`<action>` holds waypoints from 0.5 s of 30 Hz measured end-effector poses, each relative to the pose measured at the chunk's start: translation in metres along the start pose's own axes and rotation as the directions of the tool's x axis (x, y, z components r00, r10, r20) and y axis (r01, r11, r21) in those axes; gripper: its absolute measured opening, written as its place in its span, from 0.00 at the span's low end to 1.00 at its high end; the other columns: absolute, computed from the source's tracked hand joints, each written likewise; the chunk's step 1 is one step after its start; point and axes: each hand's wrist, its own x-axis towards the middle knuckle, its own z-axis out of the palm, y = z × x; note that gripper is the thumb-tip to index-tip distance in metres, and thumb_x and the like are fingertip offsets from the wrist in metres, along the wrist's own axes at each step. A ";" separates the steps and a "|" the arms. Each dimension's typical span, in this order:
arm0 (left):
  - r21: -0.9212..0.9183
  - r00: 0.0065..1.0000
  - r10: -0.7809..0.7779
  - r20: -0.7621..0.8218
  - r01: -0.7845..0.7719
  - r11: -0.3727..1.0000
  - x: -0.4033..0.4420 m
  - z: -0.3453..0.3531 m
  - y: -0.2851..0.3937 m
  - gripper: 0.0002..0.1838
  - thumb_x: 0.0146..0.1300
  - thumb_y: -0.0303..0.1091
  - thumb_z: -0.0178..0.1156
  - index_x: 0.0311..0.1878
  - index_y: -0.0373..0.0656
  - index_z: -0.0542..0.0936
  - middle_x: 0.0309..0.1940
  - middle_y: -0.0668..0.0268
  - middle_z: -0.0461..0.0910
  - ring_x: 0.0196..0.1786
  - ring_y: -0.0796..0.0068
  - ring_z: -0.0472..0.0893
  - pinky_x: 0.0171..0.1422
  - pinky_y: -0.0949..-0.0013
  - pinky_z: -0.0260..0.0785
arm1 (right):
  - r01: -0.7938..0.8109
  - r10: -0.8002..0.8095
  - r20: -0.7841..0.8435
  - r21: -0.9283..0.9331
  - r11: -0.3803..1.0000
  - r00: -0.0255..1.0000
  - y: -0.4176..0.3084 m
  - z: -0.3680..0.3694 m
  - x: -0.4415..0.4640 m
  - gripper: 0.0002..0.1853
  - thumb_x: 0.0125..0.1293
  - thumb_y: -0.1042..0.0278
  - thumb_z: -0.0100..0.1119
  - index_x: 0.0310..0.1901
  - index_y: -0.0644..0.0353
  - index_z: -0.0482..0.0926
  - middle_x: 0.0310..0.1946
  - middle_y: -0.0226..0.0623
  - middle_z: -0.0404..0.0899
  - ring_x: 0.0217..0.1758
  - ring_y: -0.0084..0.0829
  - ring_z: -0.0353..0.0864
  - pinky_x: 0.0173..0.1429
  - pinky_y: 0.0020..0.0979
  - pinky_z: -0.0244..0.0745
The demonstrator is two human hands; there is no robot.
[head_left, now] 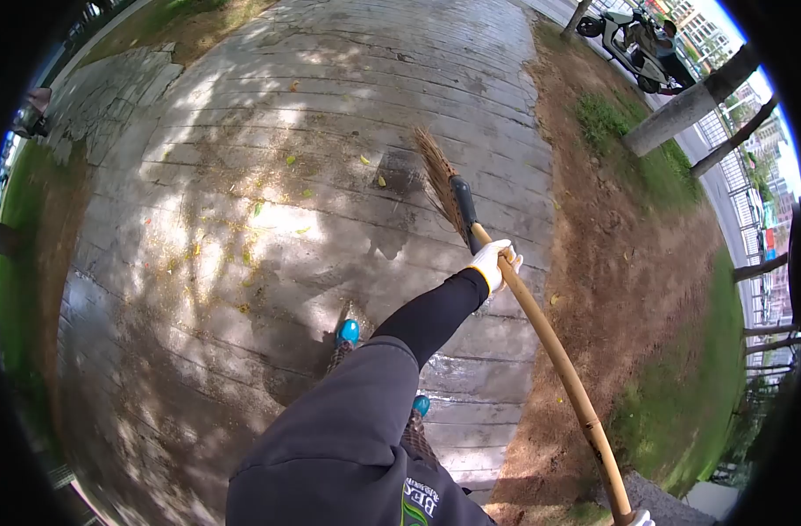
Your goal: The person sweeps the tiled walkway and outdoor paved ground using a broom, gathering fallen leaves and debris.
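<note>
A broom reaches diagonally across the right half of the head view. Its long bamboo handle (558, 359) curves down to the bottom edge, and its twig bristles (440, 175) point up and left over the paving, bound by a dark sleeve. My left hand (492, 263), in a white glove with a yellow cuff, is closed round the handle just below that binding. At the bottom edge, only a little of my right hand (642, 519) shows, white-gloved and closed at the handle's upper end. Small yellow and green leaves (306, 193) lie scattered left of the bristles.
Grey paving (330, 114) runs ahead, with bare soil (628, 263) and grass to the right. Tree trunks (690, 114) and a parked scooter (628, 48) with a person beside it are at the upper right. My blue-tipped shoes (349, 331) stand on the paving.
</note>
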 end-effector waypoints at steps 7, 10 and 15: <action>0.117 0.975 0.130 -0.178 -0.110 0.987 -0.054 -0.116 0.142 0.15 0.61 0.32 0.49 0.18 0.45 0.65 0.18 0.66 0.64 0.30 0.67 0.74 0.33 0.72 0.68 | -0.291 0.256 0.210 0.157 0.944 0.943 0.068 0.129 -0.018 0.11 0.58 0.71 0.50 0.20 0.51 0.63 0.08 0.21 0.58 0.11 0.17 0.58 0.23 0.24 0.58; 0.117 0.936 0.234 -0.264 -0.210 0.971 -0.142 -0.136 0.170 0.16 0.62 0.32 0.50 0.17 0.45 0.64 0.16 0.67 0.62 0.27 0.68 0.71 0.28 0.73 0.62 | -0.374 0.364 0.089 0.167 0.912 0.927 0.051 0.114 -0.030 0.12 0.56 0.71 0.53 0.19 0.50 0.63 0.08 0.20 0.59 0.09 0.17 0.57 0.20 0.23 0.58; 0.110 0.848 0.369 -0.381 -0.355 0.929 -0.243 -0.221 0.204 0.13 0.60 0.29 0.52 0.19 0.44 0.65 0.15 0.66 0.62 0.21 0.68 0.68 0.34 0.64 0.71 | -0.574 0.552 0.155 0.237 0.784 0.819 0.059 0.136 -0.051 0.10 0.54 0.71 0.57 0.18 0.47 0.70 0.08 0.18 0.63 0.10 0.16 0.60 0.20 0.22 0.58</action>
